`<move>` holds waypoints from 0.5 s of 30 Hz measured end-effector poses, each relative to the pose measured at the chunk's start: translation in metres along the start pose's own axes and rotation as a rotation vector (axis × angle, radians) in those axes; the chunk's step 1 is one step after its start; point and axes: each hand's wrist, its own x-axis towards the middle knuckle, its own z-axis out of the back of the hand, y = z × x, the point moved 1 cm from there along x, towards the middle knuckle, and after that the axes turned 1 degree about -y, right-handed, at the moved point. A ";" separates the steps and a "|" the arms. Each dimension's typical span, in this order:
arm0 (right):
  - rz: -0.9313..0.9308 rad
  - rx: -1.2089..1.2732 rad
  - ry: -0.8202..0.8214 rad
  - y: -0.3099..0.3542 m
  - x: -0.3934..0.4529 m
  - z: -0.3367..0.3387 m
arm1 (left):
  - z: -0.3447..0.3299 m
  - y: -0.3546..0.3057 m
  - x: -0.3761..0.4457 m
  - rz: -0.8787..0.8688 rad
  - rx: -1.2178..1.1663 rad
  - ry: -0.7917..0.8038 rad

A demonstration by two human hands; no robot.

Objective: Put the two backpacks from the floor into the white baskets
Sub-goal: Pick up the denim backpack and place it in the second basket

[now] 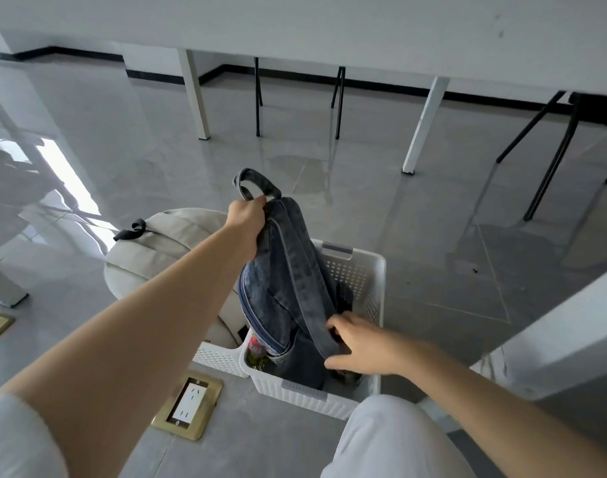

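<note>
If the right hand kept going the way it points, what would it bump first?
The right hand points at the denim backpack standing in the white basket. It would meet the backpack's strap first; it may already touch it.

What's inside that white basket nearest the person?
The blue denim backpack stands in the white perforated plastic basket, gripped by the left hand and right hand. Beside its base a small pink and green thing shows. Whatever lies under the backpack is covered.

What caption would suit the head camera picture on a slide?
A denim backpack stands in a white basket, left hand gripping its top, right hand holding a strap.
</note>
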 end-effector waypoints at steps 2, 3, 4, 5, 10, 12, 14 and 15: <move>-0.007 0.033 -0.035 0.000 0.020 0.007 | 0.000 0.002 -0.003 -0.024 0.030 0.036; 0.048 0.131 -0.165 0.004 0.028 0.018 | 0.001 0.003 -0.005 -0.037 0.039 0.050; 0.083 0.235 -0.313 0.009 0.037 0.028 | 0.001 0.004 -0.007 -0.049 0.048 0.062; 0.100 0.308 -0.438 0.012 0.048 0.040 | 0.001 0.005 -0.008 -0.061 0.059 0.074; 0.034 0.314 -0.530 0.024 0.093 0.060 | 0.004 0.011 -0.014 -0.085 0.101 0.122; 0.039 0.160 -0.519 0.020 0.090 0.057 | 0.011 0.011 -0.012 -0.086 0.095 0.116; -0.033 0.021 -0.571 0.004 0.083 0.063 | 0.020 0.012 -0.008 -0.089 0.082 0.103; -0.064 0.027 -0.602 -0.008 0.081 0.071 | 0.023 0.014 -0.006 -0.087 0.075 0.097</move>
